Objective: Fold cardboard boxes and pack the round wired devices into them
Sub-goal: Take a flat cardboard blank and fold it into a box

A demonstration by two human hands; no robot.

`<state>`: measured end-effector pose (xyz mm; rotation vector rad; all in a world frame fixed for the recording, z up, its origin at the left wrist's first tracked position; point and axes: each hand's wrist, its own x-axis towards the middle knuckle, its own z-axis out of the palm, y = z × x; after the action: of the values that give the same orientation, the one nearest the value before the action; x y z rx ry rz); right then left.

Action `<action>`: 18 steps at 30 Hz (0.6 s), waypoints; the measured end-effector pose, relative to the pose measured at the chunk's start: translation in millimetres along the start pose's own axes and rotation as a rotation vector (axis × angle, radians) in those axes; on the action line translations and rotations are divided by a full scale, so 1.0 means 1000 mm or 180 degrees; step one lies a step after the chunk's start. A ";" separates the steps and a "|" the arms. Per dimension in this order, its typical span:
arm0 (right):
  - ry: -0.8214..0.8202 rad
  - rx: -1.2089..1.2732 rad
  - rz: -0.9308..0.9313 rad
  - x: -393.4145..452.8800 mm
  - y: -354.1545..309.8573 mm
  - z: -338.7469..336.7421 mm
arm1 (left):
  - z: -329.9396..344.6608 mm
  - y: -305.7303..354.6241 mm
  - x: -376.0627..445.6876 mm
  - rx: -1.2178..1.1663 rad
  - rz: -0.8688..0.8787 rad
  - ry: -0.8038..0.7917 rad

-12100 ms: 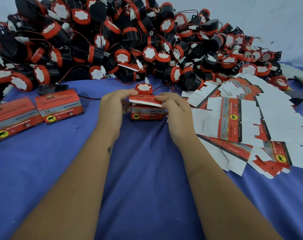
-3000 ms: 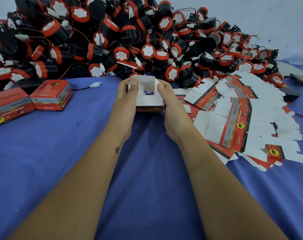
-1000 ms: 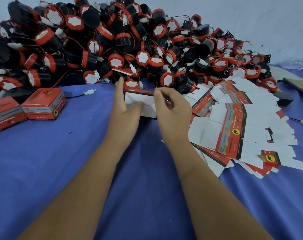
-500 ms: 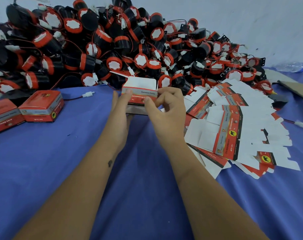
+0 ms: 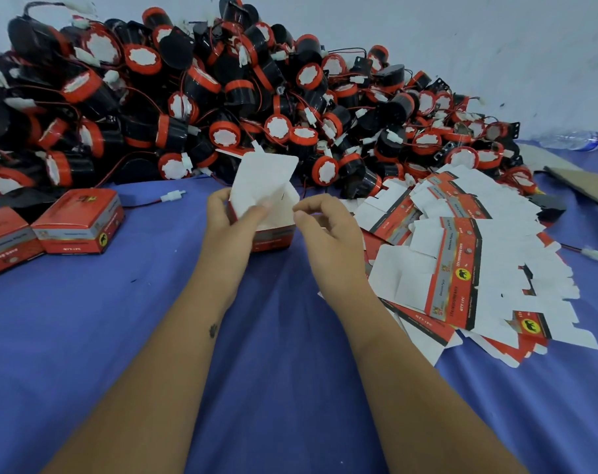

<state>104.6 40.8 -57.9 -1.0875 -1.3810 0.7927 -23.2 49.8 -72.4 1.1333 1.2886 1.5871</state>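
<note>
Box (image 5: 273,213) lid now raised, left hand (image 5: 229,220) gripping.

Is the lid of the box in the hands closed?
No, the white lid flap of the box stands up open, with the left hand holding the box.

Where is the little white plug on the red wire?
In the head view, the white plug lies on the blue cloth, left of the left hand, between the nearest closed red box and the pile of round devices.
</note>
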 end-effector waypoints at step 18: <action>0.0738 -0.2823 0.0978 0.131 0.037 -0.042 | 0.009 -0.001 0.003 -0.0340 -0.0493 0.0505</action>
<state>162.4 169.6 -40.3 -2.0417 -1.3989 0.2121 -15.9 55.7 -72.1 0.8355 1.3425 1.6347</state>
